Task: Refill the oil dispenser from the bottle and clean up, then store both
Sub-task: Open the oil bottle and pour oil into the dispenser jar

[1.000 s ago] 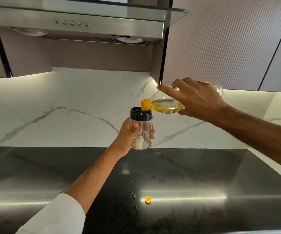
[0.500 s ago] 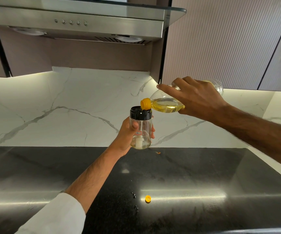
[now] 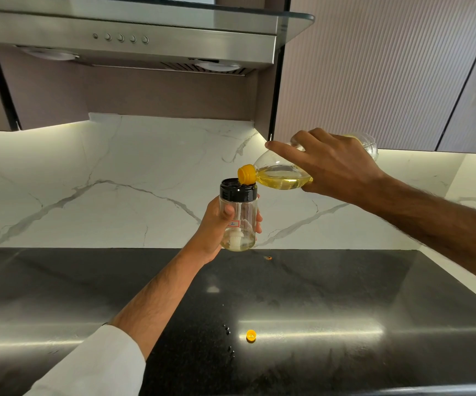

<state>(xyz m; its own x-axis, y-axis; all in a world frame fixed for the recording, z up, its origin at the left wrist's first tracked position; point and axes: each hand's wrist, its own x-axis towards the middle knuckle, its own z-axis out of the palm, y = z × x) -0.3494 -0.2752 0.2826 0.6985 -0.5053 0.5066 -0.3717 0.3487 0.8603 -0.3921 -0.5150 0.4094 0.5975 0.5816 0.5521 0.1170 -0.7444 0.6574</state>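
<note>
Pouring is under way, so the refill looks barely started: the oil dispenser (image 3: 238,218) shows only a shallow pale layer at its bottom, and wiping up, capping and storing both containers are all left to do. The left hand (image 3: 217,228) wraps its fingers and thumb round the dispenser's clear body, holding it upright in the air above the back edge of the black countertop (image 3: 345,295). The right hand (image 3: 334,167) grips the bottle (image 3: 281,177), tipped almost flat with its yellow spout touching the dispenser's black collar; yellow oil pools along its lower side. A small yellow cap (image 3: 250,335) lies near the countertop's front edge, dark droplets (image 3: 228,340) just beside it.
</note>
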